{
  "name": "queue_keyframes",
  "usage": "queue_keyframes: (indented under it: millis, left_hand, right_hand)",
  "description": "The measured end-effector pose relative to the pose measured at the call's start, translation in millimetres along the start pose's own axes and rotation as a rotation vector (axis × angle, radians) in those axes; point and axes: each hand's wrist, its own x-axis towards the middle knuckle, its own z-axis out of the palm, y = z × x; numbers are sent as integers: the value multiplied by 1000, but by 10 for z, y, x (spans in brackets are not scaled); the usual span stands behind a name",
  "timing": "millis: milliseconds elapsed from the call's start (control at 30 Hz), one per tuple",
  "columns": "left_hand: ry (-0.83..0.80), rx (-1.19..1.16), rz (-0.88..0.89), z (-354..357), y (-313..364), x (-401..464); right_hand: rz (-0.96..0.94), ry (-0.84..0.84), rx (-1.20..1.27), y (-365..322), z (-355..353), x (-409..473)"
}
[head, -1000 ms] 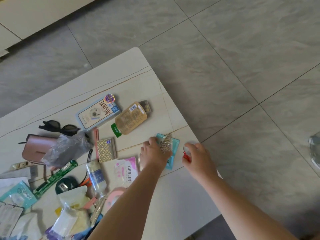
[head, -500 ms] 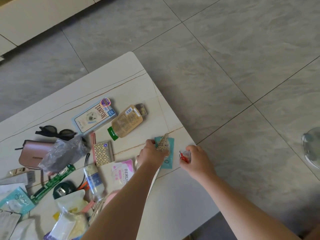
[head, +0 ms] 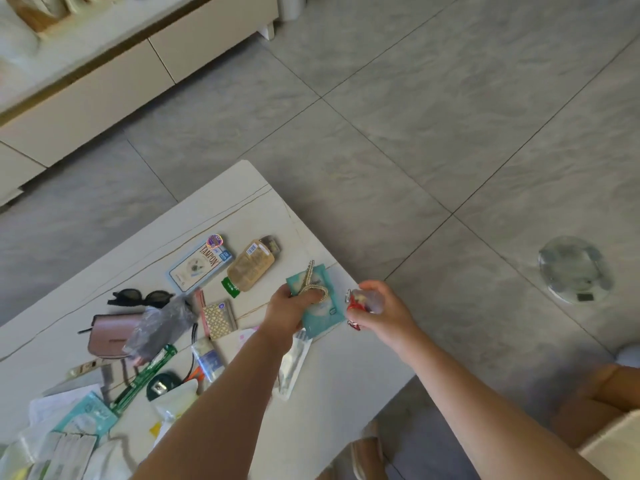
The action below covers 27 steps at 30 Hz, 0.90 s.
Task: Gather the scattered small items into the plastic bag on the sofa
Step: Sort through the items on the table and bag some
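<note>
We see a smooth white surface [head: 221, 216] with a faint stone-like vein and a soft sheen. The floor [head: 433, 133] at twelve o'clock is grey tile, smooth and lightly glossy. The amber bottle [head: 251, 268] looks like clear plastic with a paper label. At nine o'clock a crumpled grey bag [head: 157, 327] is thin, shiny plastic film, lying on a matt pink pouch [head: 107, 336] that looks like leather. The sunglasses [head: 142, 297] are glossy black plastic. The teal sachet [head: 320, 306] has a satin foil-like finish, and the clip [head: 311, 284] on it glitters like metal set with stones.
</note>
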Motion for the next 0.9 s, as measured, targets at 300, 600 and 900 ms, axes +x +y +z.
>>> queue_keyframes:
  millis: [300,600,900]
  left_hand:
    - [-265,41,21,620,445,-1346]
    - [-534,192,40,1833,542,-2474]
    - [-698,506,50,3276,20,-3399]
  right_hand:
    - [-71,170,311,-607,-642,-1503]
    - [-142,455,630,-742,-1534,-2801]
    - [-180,785,943,-122,-2646,-3953]
